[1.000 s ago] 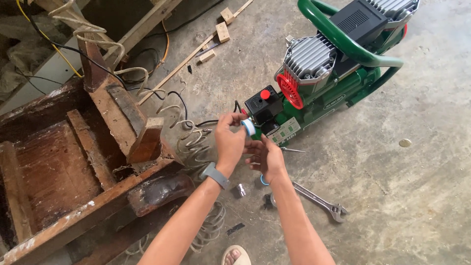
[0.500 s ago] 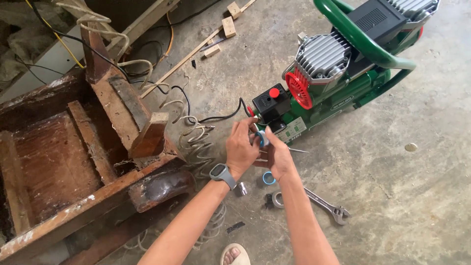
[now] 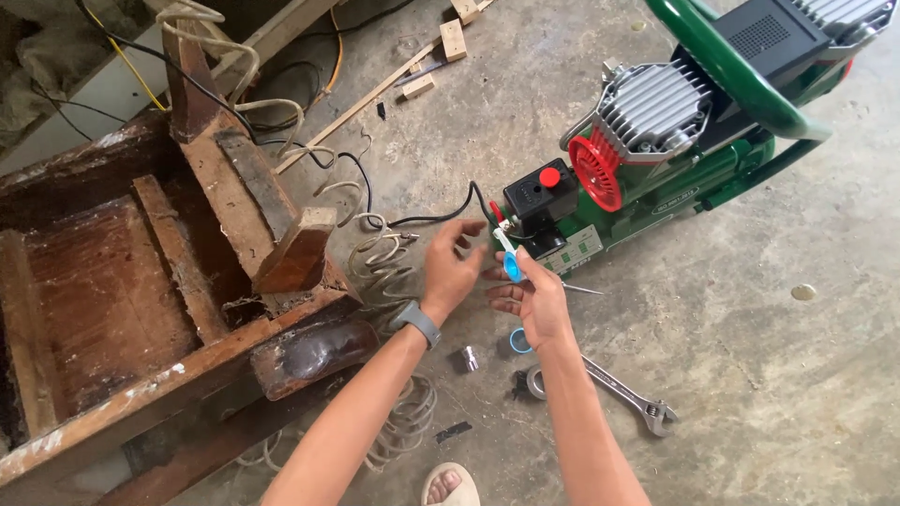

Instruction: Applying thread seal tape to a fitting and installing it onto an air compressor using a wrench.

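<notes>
The right hand (image 3: 536,302) pinches a blue tape roll (image 3: 511,266) just beside the green compressor (image 3: 656,178), near its black switch box (image 3: 536,199). The left hand (image 3: 452,267) hovers beside it, fingers spread wide and holding nothing. Below the hands, a wrench (image 3: 623,394) and a small socket (image 3: 471,358) lie on the concrete floor (image 3: 769,356).

You've got a bare concrete floor (image 3: 750,309) with a green air compressor (image 3: 675,178), a wrench (image 3: 623,394), a small metal fitting (image 3: 471,358), wood offcuts (image 3: 455,37) and a coiled hose (image 3: 380,258) lying on it.
</notes>
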